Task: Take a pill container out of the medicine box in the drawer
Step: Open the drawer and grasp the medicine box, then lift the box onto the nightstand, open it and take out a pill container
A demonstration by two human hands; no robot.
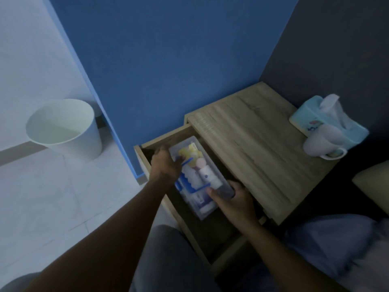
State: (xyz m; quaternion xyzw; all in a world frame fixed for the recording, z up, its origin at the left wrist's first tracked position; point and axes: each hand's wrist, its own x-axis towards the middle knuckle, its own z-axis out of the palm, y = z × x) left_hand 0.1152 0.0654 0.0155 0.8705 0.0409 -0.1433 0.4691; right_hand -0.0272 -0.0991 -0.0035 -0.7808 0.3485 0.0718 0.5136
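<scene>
A clear plastic medicine box (pixel 187 144) lies in the open wooden drawer (pixel 227 256) of a bedside cabinet. It holds yellow, pink and white containers, among them a white pill bottle (pixel 207 174), and has a blue clip or handle. My left hand (pixel 166 165) rests on the box's far left side, fingers at the blue clip. At the box's near right edge, my right hand (pixel 233 201) grips the rim with the thumb over it. The frame is blurred and dim, so the labels are unreadable.
The wooden cabinet top (pixel 256 148) carries a blue tissue box (pixel 315 121) and a white mug (pixel 322 144) at its right. A white waste bin (pixel 67 127) stands on the tiled floor to the left. A blue wall panel rises behind the drawer. Bedding lies at the lower right.
</scene>
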